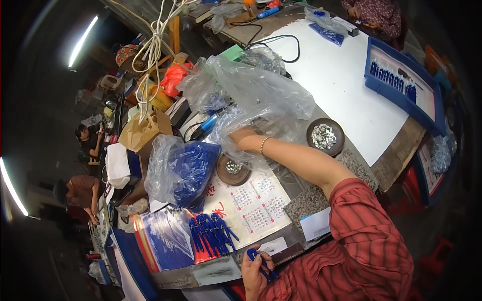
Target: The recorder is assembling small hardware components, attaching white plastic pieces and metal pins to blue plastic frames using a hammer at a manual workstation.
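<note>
My left hand (257,268) is closed around small dark blue plastic pieces (264,266) at the table's near edge. My right hand (245,138) reaches into a clear plastic bag (261,95) in the middle of the table; its fingers are hidden by the bag. Below it stands a round dish (225,176) of small silvery metal parts. Left of that dish, another clear bag (193,168) is full of blue pieces. A cluster of slim blue pieces with metal bits (212,235) lies left of my left hand.
A second round dish (339,149) of silvery parts stands right of my forearm, near a white sheet (346,90). A blue tray (370,80) with blue pieces lies far right. Blue-handled tools, cords and hanging cables (150,55) are around. Another person (374,15) sits across the table; others work at left.
</note>
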`<state>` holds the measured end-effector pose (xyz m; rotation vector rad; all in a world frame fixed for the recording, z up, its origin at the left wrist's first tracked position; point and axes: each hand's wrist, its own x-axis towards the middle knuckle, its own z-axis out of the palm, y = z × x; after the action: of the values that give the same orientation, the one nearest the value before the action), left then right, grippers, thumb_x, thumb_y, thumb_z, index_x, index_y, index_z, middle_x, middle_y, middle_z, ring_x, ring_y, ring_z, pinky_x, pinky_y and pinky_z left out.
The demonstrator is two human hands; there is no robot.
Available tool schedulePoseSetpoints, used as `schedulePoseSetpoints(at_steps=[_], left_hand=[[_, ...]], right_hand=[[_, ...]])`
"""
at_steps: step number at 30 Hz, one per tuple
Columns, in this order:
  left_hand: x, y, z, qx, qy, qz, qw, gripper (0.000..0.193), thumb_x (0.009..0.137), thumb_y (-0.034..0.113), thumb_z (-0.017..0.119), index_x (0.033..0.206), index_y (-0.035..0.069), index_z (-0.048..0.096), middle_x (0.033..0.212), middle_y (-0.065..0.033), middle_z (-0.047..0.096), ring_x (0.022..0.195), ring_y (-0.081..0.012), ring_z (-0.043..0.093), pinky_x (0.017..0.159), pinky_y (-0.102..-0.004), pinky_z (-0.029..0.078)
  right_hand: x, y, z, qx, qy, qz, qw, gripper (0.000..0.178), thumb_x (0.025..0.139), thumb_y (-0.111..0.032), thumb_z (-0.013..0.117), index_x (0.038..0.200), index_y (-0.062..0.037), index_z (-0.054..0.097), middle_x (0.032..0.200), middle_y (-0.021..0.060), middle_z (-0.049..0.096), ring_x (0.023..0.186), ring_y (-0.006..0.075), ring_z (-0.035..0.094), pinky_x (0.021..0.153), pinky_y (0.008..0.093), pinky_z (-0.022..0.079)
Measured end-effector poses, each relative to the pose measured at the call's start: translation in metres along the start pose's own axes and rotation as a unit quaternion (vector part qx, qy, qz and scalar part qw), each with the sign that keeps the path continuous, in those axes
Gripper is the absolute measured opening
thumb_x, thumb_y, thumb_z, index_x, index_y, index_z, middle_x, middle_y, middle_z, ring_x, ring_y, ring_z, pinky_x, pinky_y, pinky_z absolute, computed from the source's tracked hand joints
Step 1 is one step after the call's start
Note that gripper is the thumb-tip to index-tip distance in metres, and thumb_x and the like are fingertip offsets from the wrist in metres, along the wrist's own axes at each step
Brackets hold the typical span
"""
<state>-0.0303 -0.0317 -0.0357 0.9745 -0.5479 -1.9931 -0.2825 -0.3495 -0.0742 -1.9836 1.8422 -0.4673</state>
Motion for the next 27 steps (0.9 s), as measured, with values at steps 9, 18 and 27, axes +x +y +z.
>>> schedulePoseSetpoints(at_steps=[9,18,27], left_hand=[[-0.003,-0.004,0.0,0.034,0.023,0.0,0.999,0.03,0.092,0.006,0.047,0.121,0.003,0.045,0.084,-0.0142,0.058,0.061,-0.0198,0.056,0.056,-0.0317,0.047],[-0.006,-0.005,-0.003,0.066,0.023,-0.006,0.998,0.028,0.092,0.005,0.047,0.119,0.0,0.045,0.083,-0.0128,0.06,0.061,-0.0184,0.056,0.056,-0.0288,0.047],[-0.021,-0.004,0.006,0.078,-0.003,-0.009,0.997,0.031,0.093,0.006,0.047,0.122,-0.001,0.043,0.084,-0.0115,0.06,0.063,-0.0156,0.056,0.059,-0.026,0.046]], right_hand=[[0.003,0.024,0.006,-0.009,0.04,0.007,0.999,0.034,0.077,-0.014,0.06,0.11,-0.0059,0.061,0.103,0.022,0.063,0.099,0.036,0.061,0.085,0.0422,0.048],[-0.046,0.05,-0.037,0.141,0.046,0.029,0.988,0.028,0.077,-0.006,0.06,0.105,0.0005,0.06,0.086,0.0167,0.066,0.072,0.0248,0.066,0.065,0.0359,0.053],[-0.106,0.025,-0.071,0.343,-0.037,0.06,0.937,0.012,0.083,-0.005,0.058,0.088,0.0067,0.059,0.076,0.0097,0.065,0.064,0.013,0.065,0.05,0.0247,0.051]])
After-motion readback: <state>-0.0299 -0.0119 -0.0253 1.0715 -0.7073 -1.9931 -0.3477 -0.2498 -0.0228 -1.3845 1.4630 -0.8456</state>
